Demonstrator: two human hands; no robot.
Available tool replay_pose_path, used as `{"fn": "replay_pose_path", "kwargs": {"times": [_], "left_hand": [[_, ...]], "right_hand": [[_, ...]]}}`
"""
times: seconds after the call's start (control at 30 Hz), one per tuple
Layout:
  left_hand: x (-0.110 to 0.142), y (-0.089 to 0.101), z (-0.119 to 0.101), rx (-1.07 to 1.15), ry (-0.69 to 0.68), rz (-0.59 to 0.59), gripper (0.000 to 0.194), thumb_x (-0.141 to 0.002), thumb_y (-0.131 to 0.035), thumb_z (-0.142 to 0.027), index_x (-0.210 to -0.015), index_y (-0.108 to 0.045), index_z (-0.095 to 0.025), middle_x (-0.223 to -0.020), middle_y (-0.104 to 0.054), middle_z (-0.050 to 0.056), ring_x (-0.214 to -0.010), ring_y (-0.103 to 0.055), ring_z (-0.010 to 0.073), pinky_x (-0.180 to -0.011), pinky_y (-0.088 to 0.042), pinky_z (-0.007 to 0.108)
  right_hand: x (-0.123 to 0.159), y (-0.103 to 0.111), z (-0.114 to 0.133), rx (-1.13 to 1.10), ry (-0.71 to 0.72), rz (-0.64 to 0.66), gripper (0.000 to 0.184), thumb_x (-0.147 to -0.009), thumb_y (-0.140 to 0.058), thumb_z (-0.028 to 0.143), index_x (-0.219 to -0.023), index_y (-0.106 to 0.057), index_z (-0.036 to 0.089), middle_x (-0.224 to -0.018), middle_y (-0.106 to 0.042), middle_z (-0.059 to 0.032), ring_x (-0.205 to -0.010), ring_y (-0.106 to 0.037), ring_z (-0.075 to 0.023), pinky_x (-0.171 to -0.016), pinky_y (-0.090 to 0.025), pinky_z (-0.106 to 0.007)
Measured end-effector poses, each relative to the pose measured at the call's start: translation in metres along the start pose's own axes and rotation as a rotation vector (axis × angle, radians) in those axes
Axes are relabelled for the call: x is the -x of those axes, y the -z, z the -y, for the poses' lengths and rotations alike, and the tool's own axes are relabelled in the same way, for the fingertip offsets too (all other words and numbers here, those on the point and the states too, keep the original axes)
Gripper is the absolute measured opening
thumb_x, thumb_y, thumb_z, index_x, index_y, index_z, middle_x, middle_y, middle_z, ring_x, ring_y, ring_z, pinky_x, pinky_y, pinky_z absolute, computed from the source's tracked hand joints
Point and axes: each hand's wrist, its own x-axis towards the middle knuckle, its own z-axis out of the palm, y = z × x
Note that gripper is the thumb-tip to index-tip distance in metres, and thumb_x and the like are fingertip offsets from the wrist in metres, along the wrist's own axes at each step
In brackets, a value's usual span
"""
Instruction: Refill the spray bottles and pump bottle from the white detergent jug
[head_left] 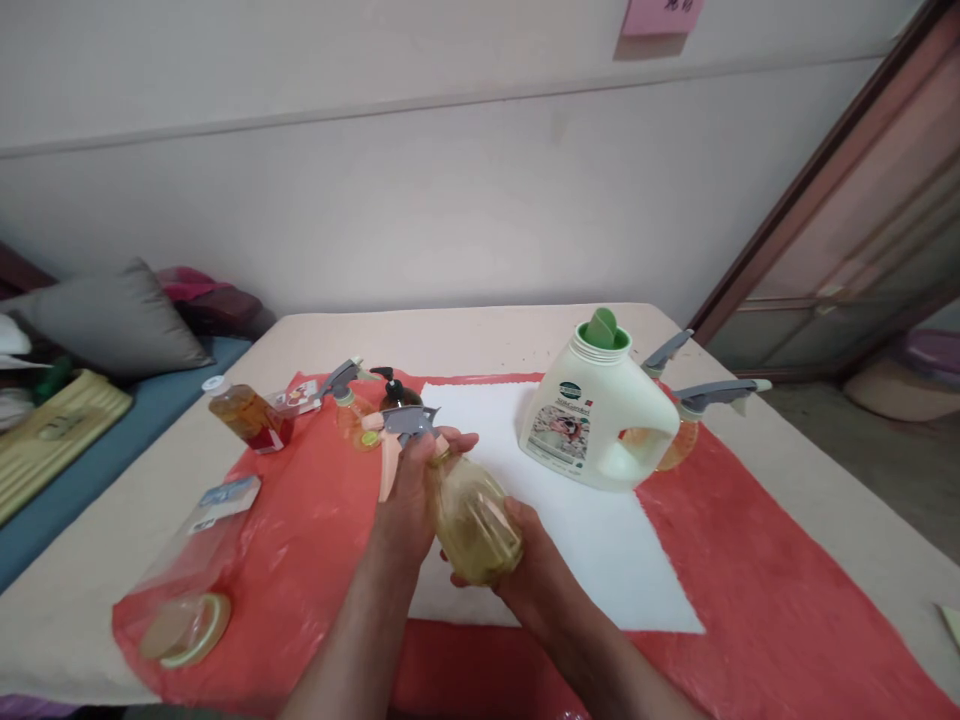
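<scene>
A clear spray bottle (480,525) with yellowish liquid is tilted above the white sheet, between my two hands. My left hand (416,480) wraps round its neck, just under the grey and pink trigger head (409,422). Around the lower body of the bottle closes my right hand (529,550). To the right stands a large cream detergent jug (592,410) with a handle and a printed label; a green piece (602,328) sits in its mouth. The bottle and the jug are apart.
Red plastic (300,560) lies under the white sheet (622,560). At left are an amber bottle (247,412), a clear bag (199,530) and a round lid (187,630). Behind stand another spray bottle (351,415) and a dark pump bottle (397,392). More sprayers (705,395) stand behind the jug.
</scene>
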Motion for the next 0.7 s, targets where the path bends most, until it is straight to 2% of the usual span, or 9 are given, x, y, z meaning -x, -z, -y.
{"fn": "replay_pose_path", "kwargs": {"times": [0.1, 0.17, 0.27, 0.37, 0.47, 0.6, 0.7], "left_hand": [[0.002, 0.003, -0.001, 0.034, 0.084, 0.085, 0.031, -0.074, -0.071, -0.05, -0.084, -0.069, -0.021, -0.09, -0.076, 0.008, -0.095, -0.07, 0.0277, -0.073, -0.052, 0.034], [0.004, 0.005, -0.001, 0.054, 0.107, 0.138, 0.031, -0.073, -0.072, -0.049, -0.084, -0.069, -0.021, -0.088, -0.076, 0.008, -0.102, -0.069, 0.0315, -0.075, -0.054, 0.038], [0.007, 0.007, -0.001, 0.071, 0.126, 0.219, 0.033, -0.071, -0.073, -0.051, -0.085, -0.07, -0.021, -0.091, -0.076, 0.01, -0.112, -0.065, 0.0352, -0.085, -0.053, 0.044], [0.007, 0.008, 0.001, 0.058, 0.099, 0.239, 0.034, -0.073, -0.071, -0.052, -0.086, -0.071, -0.021, -0.092, -0.077, 0.011, -0.112, -0.066, 0.0339, -0.091, -0.051, 0.045], [0.003, 0.008, 0.005, 0.029, 0.071, 0.167, 0.038, -0.079, -0.067, -0.054, -0.093, -0.072, -0.019, -0.093, -0.077, 0.01, -0.1, -0.07, 0.029, -0.087, -0.053, 0.039], [-0.003, 0.005, 0.008, -0.087, 0.056, 0.028, 0.044, -0.081, -0.066, -0.055, -0.103, -0.071, -0.017, -0.094, -0.076, 0.01, -0.07, -0.069, 0.0197, -0.062, -0.052, 0.03], [-0.003, 0.002, 0.009, -0.104, 0.029, -0.014, 0.048, -0.079, -0.069, -0.057, -0.102, -0.071, -0.015, -0.094, -0.076, 0.011, -0.074, -0.069, 0.021, -0.065, -0.051, 0.031]], "right_hand": [[0.0, 0.003, -0.007, -0.183, -0.223, 0.128, 0.07, -0.077, -0.051, 0.073, -0.107, -0.064, 0.011, -0.085, -0.071, -0.0133, -0.071, -0.068, -0.0226, -0.051, -0.05, -0.027], [-0.001, 0.004, -0.012, -0.27, -0.325, 0.22, 0.075, -0.075, -0.047, 0.077, -0.103, -0.064, 0.01, -0.082, -0.071, -0.0146, -0.066, -0.068, -0.022, -0.045, -0.046, -0.024], [-0.001, 0.004, -0.019, -0.338, -0.408, 0.329, 0.076, -0.07, -0.05, 0.08, -0.099, -0.063, 0.011, -0.078, -0.071, -0.0135, -0.06, -0.067, -0.0202, -0.038, -0.04, -0.019], [0.001, 0.0, -0.021, -0.345, -0.424, 0.348, 0.076, -0.069, -0.05, 0.08, -0.098, -0.064, 0.011, -0.078, -0.072, -0.0125, -0.058, -0.067, -0.018, -0.036, -0.036, -0.017], [0.002, -0.003, -0.018, -0.307, -0.317, 0.251, 0.077, -0.076, -0.044, 0.079, -0.101, -0.066, 0.01, -0.079, -0.072, -0.0127, -0.063, -0.068, -0.0184, -0.042, -0.043, -0.019], [-0.003, -0.001, -0.011, -0.193, -0.082, 0.065, 0.066, -0.078, -0.055, 0.072, -0.111, -0.065, 0.015, -0.094, -0.073, -0.0101, -0.078, -0.069, -0.0211, -0.059, -0.053, -0.028], [-0.007, 0.002, -0.005, 0.024, 0.149, -0.035, 0.053, -0.076, -0.066, 0.061, -0.112, -0.061, 0.021, -0.103, -0.069, -0.0067, -0.088, -0.066, -0.0221, -0.071, -0.053, -0.034]]}}
